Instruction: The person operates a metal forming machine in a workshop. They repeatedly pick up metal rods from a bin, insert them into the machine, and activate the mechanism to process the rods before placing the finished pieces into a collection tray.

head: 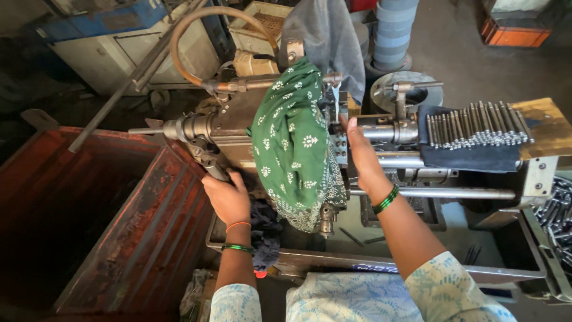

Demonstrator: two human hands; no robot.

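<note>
I stand at a small metal lathe-like machine (238, 113) draped with a green patterned cloth (292, 143). My left hand (226, 194) is closed around the machine's dark lever handle (210, 162) at its left end. My right hand (361, 156) reaches in beside the cloth, fingers extended against the machine's head near a short steel piece; whether it grips anything is hidden. A row of several slim steel rods (476, 125) lies on a dark cloth (471, 156) to the right.
A large rusty red bin (149, 226) stands at the left. A curved hose (185, 36) loops above the machine. A horizontal steel bar (441, 193) runs right of my wrist. More metal parts (557, 214) lie at the far right, grey stacked rings (393, 30) behind.
</note>
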